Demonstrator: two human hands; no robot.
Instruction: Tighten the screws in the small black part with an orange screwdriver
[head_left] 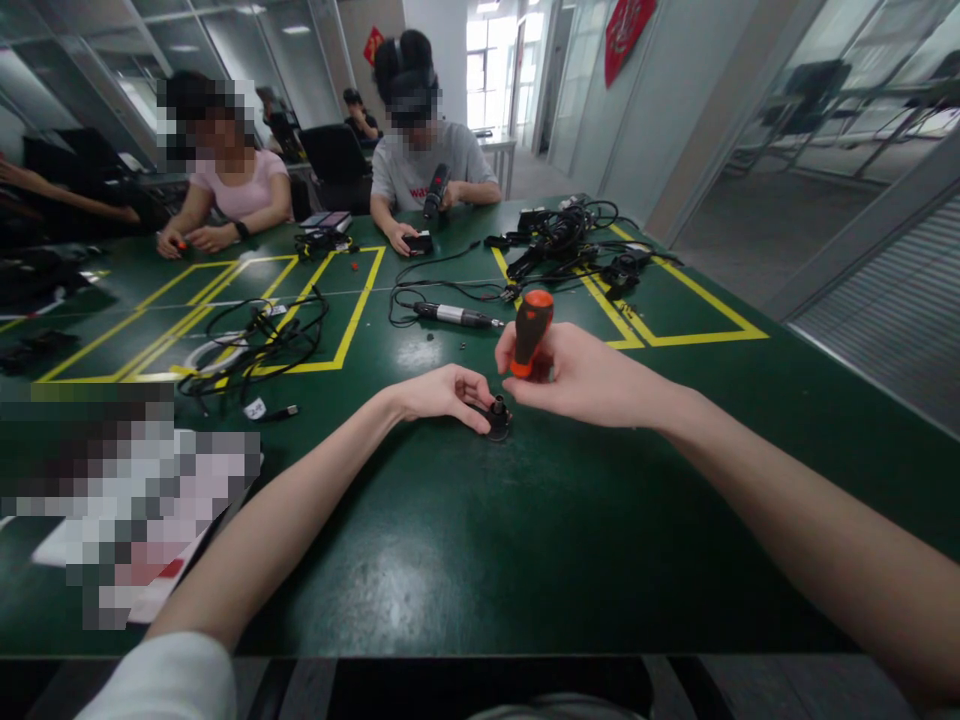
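In the middle of the green table (420, 520), my left hand (450, 398) pinches a small round black part (498, 422) with a short upright stub. Thumb and fingers close on its left side, and it rests on or just above the tabletop. Just right of it, my right hand (577, 375) is wrapped round a screwdriver (534, 330) with an orange and dark grey handle. The handle's rounded end points up; its lower end is near the fingers, and I cannot make out the shaft or tip.
Beyond my hands lies a silver and black electric screwdriver (454, 315) with its cord. Black cables (559, 240) are heaped at the back right, more cables (262, 340) at the left. Papers (187, 500) lie near left. Across the table, a person in grey (431, 160) holds a black power tool.
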